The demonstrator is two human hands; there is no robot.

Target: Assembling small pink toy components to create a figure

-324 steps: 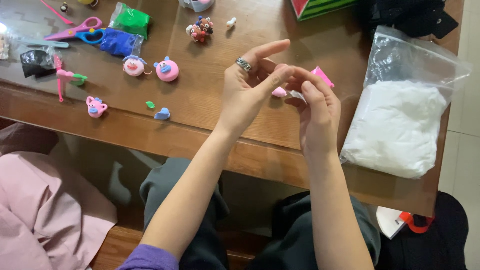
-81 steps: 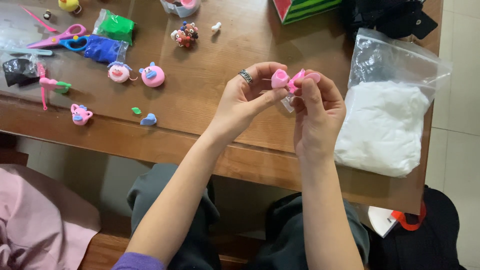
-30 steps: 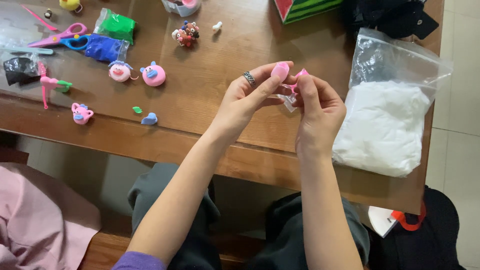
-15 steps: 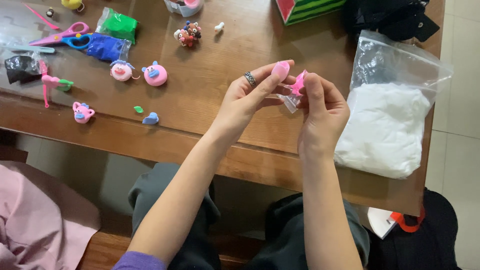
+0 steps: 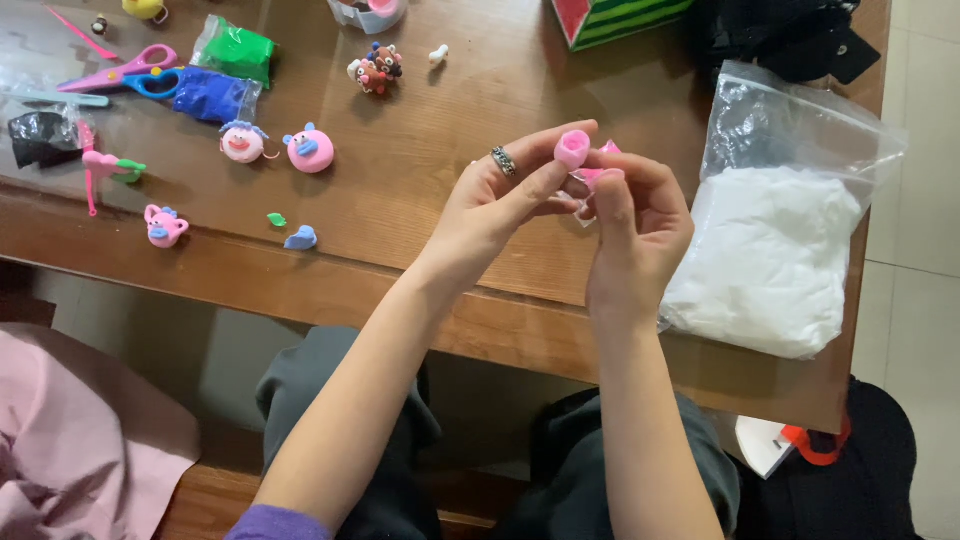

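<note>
Both hands are raised over the wooden table (image 5: 420,170). My left hand (image 5: 500,200), with a ring on one finger, pinches a small round lump of pink clay (image 5: 572,148) between thumb and fingertips. My right hand (image 5: 635,230) is curled beside it, its fingers closed on a darker pink bit of clay in a clear wrapper (image 5: 598,178). The two hands touch at the fingertips.
A clear bag of white clay (image 5: 775,250) lies at the right. Left of the hands lie small pink clay figures (image 5: 310,150), a blue clay bag (image 5: 215,95), a green clay bag (image 5: 240,50), scissors (image 5: 125,72) and a striped box (image 5: 610,18).
The round pink lump has stayed at my left fingertips while my right hand closed in against it. Ten seconds ago both hands held a flatter pink piece lower over the table.
</note>
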